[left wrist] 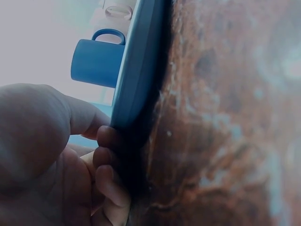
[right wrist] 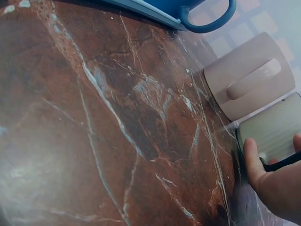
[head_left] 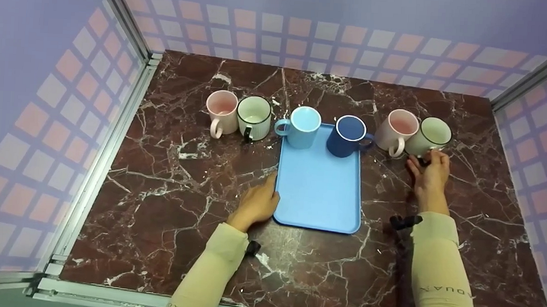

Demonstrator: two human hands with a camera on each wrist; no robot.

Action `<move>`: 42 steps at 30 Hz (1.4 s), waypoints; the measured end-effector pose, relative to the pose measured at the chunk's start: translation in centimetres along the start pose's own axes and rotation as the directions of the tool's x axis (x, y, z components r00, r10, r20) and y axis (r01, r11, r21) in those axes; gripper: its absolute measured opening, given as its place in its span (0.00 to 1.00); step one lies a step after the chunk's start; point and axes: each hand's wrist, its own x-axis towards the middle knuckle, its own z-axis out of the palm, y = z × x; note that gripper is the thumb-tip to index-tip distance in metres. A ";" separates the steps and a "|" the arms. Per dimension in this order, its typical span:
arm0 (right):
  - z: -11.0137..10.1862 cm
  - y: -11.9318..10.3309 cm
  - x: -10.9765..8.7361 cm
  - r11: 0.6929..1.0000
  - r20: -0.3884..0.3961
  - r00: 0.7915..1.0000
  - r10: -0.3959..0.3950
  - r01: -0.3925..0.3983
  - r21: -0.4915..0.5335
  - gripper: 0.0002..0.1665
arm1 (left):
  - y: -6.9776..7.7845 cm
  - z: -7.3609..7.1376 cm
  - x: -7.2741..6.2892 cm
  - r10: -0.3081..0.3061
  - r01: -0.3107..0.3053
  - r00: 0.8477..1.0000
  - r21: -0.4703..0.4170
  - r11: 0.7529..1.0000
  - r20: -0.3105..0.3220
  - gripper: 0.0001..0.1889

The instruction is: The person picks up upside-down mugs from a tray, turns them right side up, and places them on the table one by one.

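Currently left hand (head_left: 255, 200) pinches blue tray (head_left: 318, 188) by its edge. Right hand (head_left: 431, 176) grips rightmost green mug (head_left: 424, 141)

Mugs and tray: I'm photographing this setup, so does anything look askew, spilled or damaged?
I see no spill or damage. One slight mismatch: on the tray, the light blue mug and dark blue mug point their handles sideways, while the left pink mug has its handle in front.
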 end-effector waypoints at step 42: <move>-2.4 1.4 -4.4 0.999 -0.051 0.998 -0.029 0.027 -0.047 0.09 | -0.3 0.1 0.0 -0.008 0.008 1.000 -0.018 1.000 -0.021 0.32</move>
